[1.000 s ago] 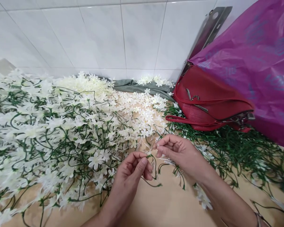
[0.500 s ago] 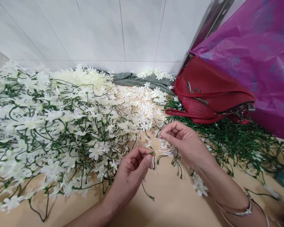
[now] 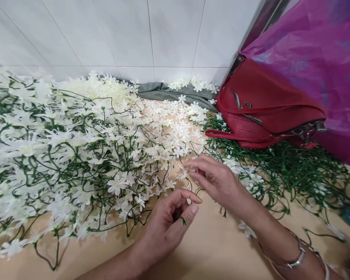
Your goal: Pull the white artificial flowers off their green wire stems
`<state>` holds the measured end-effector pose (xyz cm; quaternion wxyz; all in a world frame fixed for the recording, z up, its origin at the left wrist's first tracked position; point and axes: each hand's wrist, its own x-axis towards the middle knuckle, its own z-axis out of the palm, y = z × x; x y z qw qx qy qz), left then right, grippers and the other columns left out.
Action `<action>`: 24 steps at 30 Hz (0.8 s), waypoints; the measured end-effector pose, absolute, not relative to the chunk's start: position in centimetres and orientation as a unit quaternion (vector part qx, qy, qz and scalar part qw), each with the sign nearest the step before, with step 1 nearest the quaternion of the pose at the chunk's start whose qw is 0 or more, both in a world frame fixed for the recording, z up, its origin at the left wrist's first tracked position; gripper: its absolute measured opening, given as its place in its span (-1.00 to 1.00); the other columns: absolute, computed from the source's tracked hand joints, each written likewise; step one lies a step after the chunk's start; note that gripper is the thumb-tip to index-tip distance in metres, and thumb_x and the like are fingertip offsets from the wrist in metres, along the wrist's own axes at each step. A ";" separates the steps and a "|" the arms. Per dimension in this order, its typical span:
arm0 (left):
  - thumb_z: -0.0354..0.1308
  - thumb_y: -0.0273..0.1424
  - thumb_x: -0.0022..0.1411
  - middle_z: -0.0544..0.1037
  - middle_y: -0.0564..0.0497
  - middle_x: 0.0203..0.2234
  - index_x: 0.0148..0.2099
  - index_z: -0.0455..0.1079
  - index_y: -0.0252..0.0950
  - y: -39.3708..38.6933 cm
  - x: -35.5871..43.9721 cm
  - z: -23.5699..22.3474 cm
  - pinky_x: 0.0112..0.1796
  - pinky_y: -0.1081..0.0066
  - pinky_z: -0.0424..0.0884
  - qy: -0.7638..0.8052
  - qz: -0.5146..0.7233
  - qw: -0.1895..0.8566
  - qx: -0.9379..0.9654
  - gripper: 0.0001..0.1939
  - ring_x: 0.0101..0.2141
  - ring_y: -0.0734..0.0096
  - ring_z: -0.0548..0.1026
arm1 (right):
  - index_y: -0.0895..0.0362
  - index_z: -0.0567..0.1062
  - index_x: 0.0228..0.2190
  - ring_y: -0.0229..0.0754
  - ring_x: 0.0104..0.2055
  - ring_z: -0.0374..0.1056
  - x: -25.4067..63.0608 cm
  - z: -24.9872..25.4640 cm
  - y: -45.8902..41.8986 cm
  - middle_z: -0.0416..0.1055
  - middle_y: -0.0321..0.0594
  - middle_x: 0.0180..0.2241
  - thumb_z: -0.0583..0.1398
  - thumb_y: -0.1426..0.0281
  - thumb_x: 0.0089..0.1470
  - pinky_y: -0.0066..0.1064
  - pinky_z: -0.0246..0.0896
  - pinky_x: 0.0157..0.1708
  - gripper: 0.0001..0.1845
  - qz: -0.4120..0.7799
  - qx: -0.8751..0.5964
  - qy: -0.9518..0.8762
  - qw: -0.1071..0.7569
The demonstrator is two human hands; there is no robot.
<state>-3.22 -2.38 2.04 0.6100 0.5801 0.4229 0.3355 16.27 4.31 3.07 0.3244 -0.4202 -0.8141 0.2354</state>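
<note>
A large heap of white flowers on green stems [image 3: 67,151] covers the left end of the bench [image 3: 216,249], reaching from near the tiled wall [image 3: 177,35] toward the near side; its right fringe lies just beside the left hand. A crumpled grey-green cloth [image 3: 163,93] runs along the back edge, with white flowers resting on it. In front of the cloth, loose white blossoms [image 3: 179,130] spread over the middle of the bench, beyond both hands.

The left hand [image 3: 169,223] has its fingers curled, with thumb and forefinger tips slightly apart; a small green tip [image 3: 184,221] shows by the thumb, but whether it is gripped cannot be told. The right hand [image 3: 218,179] is farther back and to the right, fingers loosely parted from the thumb, beside white stamens and a thin stem. A metal bracelet [image 3: 297,261] circles its wrist.

Right of that hand, a pile of green stems [image 3: 291,165] lies toward the bench's right end, partly under a red bag [image 3: 265,105]. A purple plastic bag [image 3: 317,70] fills the back right corner.
</note>
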 end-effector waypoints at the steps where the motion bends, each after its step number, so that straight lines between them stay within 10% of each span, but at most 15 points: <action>1: 0.10 -0.25 0.45 0.14 0.20 -0.57 -0.07 0.45 -0.25 -2.3 -3.2 2.0 -0.45 0.43 0.05 0.429 0.340 0.604 0.580 -0.80 -0.52 0.49 0.14 | 0.09 0.54 0.02 -0.17 -0.23 0.41 16.2 2.8 4.3 0.46 -0.18 -0.23 0.13 0.57 0.33 -0.35 0.26 -0.21 -0.68 0.211 -0.405 -0.834 0.308; 15: 0.12 -0.19 0.46 0.21 0.16 -0.52 -0.09 0.42 -0.21 -2.9 -3.2 2.2 -0.42 0.46 0.13 0.451 0.387 0.585 0.551 -0.79 -0.48 0.47 0.21 | 0.11 0.53 -0.26 -0.15 -0.23 0.41 15.4 2.3 3.9 0.48 -0.21 -0.30 0.15 0.53 0.33 -0.33 0.26 -0.22 -0.82 0.232 -0.390 -0.838 0.302; 24: 0.03 -0.31 0.49 0.51 0.01 -0.39 0.02 0.43 -0.19 -4.2 -2.5 2.6 -0.41 0.43 0.23 0.462 0.378 0.489 0.636 -0.81 -0.47 0.41 0.39 | 0.05 0.50 0.04 -0.07 -0.10 0.47 14.9 1.8 4.2 0.56 -0.12 -0.13 0.15 0.53 0.32 -0.24 0.32 -0.11 -0.69 0.176 -0.470 -0.788 0.355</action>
